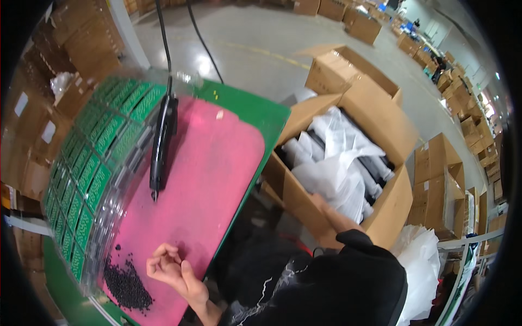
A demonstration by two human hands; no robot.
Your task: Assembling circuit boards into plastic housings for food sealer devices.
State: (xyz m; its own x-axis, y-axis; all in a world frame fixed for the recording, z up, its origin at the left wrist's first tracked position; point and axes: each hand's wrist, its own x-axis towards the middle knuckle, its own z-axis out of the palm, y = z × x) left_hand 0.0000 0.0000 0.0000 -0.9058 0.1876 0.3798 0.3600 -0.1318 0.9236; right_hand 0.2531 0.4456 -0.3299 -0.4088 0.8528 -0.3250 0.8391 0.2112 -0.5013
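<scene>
My left hand (173,270) hovers over the near part of a pink mat (212,157), its fingers loosely curled and the thumb apart, with nothing seen in it. Left of it lies a heap of small black screws or similar tiny parts (128,286). My right hand (326,213) is at the near side of an open cardboard box (399,198), beside white plastic wrapping (340,176); its fingertips are hidden. Inside the box lie several dark and grey tube-like items (375,163), partly covered by the wrapping. A black electric screwdriver (163,144) on a cable rests or hangs above the mat.
Clear plastic trays with green circuit boards (89,168) line the left of the green bench (261,111). Another open carton (331,70) stands behind the box. Cartons (440,185) and a white plastic bag (421,271) are at the right.
</scene>
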